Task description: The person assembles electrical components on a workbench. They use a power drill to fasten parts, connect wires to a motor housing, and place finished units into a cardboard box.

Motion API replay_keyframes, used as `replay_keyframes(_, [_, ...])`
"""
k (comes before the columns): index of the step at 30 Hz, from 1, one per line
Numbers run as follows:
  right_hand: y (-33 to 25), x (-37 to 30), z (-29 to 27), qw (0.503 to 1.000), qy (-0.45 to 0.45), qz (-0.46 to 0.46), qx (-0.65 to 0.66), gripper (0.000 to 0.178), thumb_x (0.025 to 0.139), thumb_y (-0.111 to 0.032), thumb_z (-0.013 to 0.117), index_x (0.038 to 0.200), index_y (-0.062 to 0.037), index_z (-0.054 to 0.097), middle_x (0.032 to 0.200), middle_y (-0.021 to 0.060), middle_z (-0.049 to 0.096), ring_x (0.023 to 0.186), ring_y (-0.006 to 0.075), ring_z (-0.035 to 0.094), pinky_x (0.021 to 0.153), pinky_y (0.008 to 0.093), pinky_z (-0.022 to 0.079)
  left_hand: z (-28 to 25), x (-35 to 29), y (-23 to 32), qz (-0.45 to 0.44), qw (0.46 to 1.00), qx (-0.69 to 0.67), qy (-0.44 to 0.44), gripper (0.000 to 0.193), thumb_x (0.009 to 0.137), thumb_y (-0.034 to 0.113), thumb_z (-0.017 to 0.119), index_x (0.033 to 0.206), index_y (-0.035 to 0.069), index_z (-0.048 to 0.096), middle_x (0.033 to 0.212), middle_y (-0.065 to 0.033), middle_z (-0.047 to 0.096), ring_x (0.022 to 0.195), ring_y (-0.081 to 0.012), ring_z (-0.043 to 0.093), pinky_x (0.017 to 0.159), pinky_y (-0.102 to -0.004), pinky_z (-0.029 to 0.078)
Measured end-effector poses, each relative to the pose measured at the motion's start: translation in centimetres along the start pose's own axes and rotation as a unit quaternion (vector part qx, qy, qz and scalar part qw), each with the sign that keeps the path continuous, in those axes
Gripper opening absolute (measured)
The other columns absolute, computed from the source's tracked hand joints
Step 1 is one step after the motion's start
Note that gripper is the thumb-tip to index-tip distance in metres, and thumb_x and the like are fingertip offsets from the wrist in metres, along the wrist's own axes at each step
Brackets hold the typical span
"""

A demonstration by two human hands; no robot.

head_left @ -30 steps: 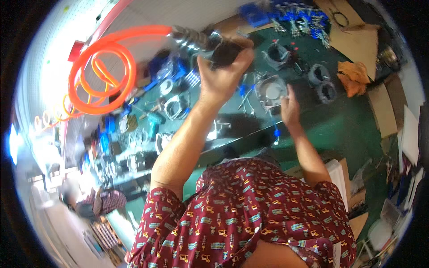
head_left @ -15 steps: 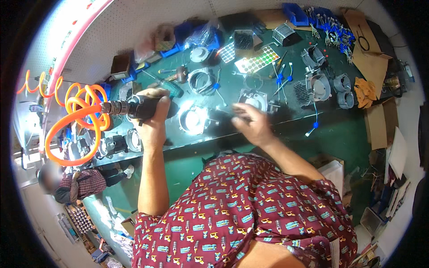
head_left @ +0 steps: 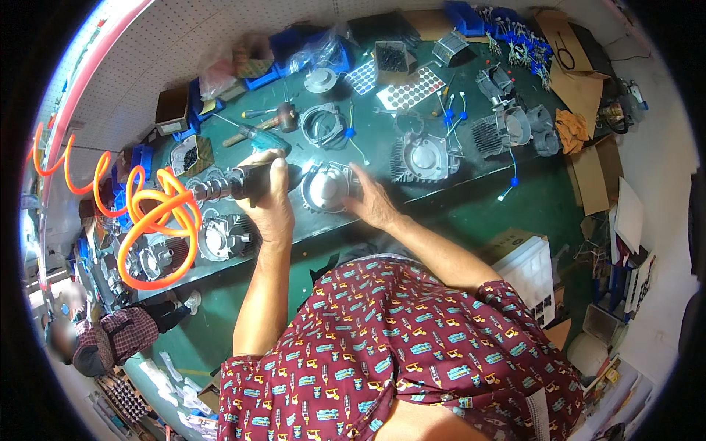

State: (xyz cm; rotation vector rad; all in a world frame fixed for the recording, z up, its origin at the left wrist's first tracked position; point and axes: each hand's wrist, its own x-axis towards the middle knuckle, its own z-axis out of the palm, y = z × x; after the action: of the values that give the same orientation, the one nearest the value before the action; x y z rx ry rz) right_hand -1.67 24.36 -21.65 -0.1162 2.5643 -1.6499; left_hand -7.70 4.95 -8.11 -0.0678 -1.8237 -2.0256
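Observation:
My left hand [head_left: 269,202] is wrapped round a black air driver [head_left: 254,184], whose metal fitting joins a coiled orange hose [head_left: 158,228]. The driver is held above the bench's front, its far end in dark shadow. Just right of it lies a round silver motor housing [head_left: 324,189] with a domed centre. My right hand [head_left: 376,202] is at this housing's right edge, fingers and thumb curved against the rim. Further right sits another finned motor housing [head_left: 425,156] with a domed cover.
Behind lie a hammer [head_left: 283,117], a teal-handled screwdriver [head_left: 265,140], a cable coil [head_left: 322,126] and sticker sheets [head_left: 410,90]. More motor parts [head_left: 507,128] stand right, others [head_left: 220,237] left. An orange cloth [head_left: 571,129] lies at the right end. Another person [head_left: 110,338] is at far left.
My right hand has moved left from beside the finned housing to the round housing. My left hand and driver have shifted slightly right and down in view. The view itself has turned somewhat.

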Motion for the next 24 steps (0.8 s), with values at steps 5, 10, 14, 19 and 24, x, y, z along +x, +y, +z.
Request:
replay_keyframes(5, [0.9, 0.2, 0.1, 0.999, -0.006, 0.012, 0.033, 0.087, 0.084, -0.029, 0.077, 0.153, -0.0058, 0.030, 0.142, 0.0280, 0.049, 0.130, 0.0435, 0.050, 0.109, 0.0474, 0.041, 1.3, 0.7, 1.5, -0.002, 0.990, 0.121, -0.074, 0.022, 0.085, 0.000, 0.070, 0.106, 0.001, 0.066, 0.099, -0.0062, 0.068, 0.089, -0.0154, 0.064, 0.086, -0.0304, 0.052])
replay_keyframes(10, [1.7, 0.8, -1.1, 0.999, -0.023, -0.017, 0.022, 0.087, 0.085, -0.034, 0.072, 0.153, -0.0009, 0.028, 0.146, 0.0270, 0.045, 0.135, 0.0416, 0.044, 0.115, 0.0447, 0.034, 5.3, 1.9, 1.9, -0.057, 0.956, 0.114, -0.265, 0.028, 0.085, -0.008, 0.067, 0.112, 0.002, 0.066, 0.111, -0.0089, 0.071, 0.098, -0.0151, 0.065, 0.088, -0.0303, 0.051])
replay_keyframes(14, [2.0, 0.9, 0.0, 0.999, -0.009, -0.029, 0.020, 0.086, 0.085, -0.030, 0.071, 0.153, 0.0001, 0.028, 0.149, 0.0266, 0.043, 0.138, 0.0401, 0.042, 0.116, 0.0434, 0.033, 6.5, 2.2, 1.8, -0.009, 0.954, 0.104, -0.280, 0.011, 0.085, 0.002, 0.070, 0.095, 0.002, 0.069, 0.084, -0.0015, 0.066, 0.074, -0.0093, 0.060, 0.069, -0.0269, 0.050])
replay_keyframes(19, [1.1, 0.9, 0.8, 0.999, -0.024, -0.009, 0.024, 0.084, 0.084, -0.028, 0.069, 0.153, 0.0005, 0.029, 0.150, 0.0265, 0.042, 0.140, 0.0397, 0.040, 0.117, 0.0429, 0.032, 5.9, 2.9, 2.8, -0.051, 0.960, 0.071, -0.267, 0.004, 0.085, -0.001, 0.068, 0.086, 0.003, 0.067, 0.076, 0.0000, 0.064, 0.069, -0.0072, 0.057, 0.062, -0.0260, 0.046])
replay_keyframes(24, [1.7, 1.3, 2.0, 0.999, -0.008, -0.027, 0.023, 0.085, 0.084, -0.031, 0.069, 0.153, -0.0011, 0.029, 0.150, 0.0262, 0.042, 0.139, 0.0406, 0.040, 0.116, 0.0437, 0.033, 4.4, 2.9, 1.9, -0.033, 0.961, 0.089, -0.258, 0.007, 0.084, -0.002, 0.068, 0.090, 0.003, 0.069, 0.079, -0.0004, 0.065, 0.070, -0.0078, 0.058, 0.065, -0.0260, 0.048])
